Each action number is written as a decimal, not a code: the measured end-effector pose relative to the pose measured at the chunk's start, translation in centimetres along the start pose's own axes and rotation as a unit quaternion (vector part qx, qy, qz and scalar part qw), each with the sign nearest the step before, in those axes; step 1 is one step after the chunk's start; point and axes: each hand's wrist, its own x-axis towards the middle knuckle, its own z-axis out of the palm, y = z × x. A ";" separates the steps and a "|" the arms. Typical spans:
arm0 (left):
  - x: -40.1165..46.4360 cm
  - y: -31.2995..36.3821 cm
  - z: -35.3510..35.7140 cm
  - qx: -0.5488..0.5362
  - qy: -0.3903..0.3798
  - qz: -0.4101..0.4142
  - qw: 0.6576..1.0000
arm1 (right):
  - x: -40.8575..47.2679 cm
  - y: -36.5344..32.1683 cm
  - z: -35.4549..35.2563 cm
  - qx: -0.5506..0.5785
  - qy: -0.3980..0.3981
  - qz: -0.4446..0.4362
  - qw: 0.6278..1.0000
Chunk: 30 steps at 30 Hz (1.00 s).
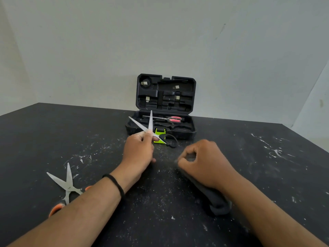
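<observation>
My left hand (140, 150) grips a pair of black-handled scissors (149, 126) near the pivot. The blades are spread and point up and away, and the black handles (171, 141) stick out to the right. My right hand (204, 163) is to the right of it, low over the table, with its fingers curled on the far end of a dark grey pad (218, 202) that runs back under the wrist. This hand is slightly blurred.
An open black tool case (166, 94) stands at the back of the black, dust-speckled table (267, 175), with red-handled scissors (173, 119) in its tray. A lime-green tool (159, 133) sits in front of the case. Orange-handled scissors (68, 184) lie open at the front left.
</observation>
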 end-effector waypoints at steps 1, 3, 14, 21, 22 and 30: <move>0.0 0.1 0.0 -0.009 0.001 -0.009 1.000 | -0.2 0.1 -0.1 0.005 0.005 0.001 1.000; -0.1 0.2 -0.1 -0.001 -0.026 -0.011 1.000 | -0.3 0.1 -0.5 0.070 0.060 -0.003 0.996; -2.3 1.2 0.6 -0.001 -0.151 0.020 0.988 | 0.4 -0.3 1.3 0.021 0.115 -0.115 0.986; -2.3 1.2 0.6 0.017 -0.152 0.038 0.987 | -0.2 -0.9 0.4 0.005 0.120 -0.051 0.992; -2.3 1.2 0.6 0.018 -0.157 0.044 0.986 | -0.2 -0.7 0.2 0.049 0.145 -0.052 0.987; -2.6 0.8 0.8 0.098 -0.169 0.112 0.974 | 0.3 1.0 -0.3 0.064 0.124 -0.124 0.983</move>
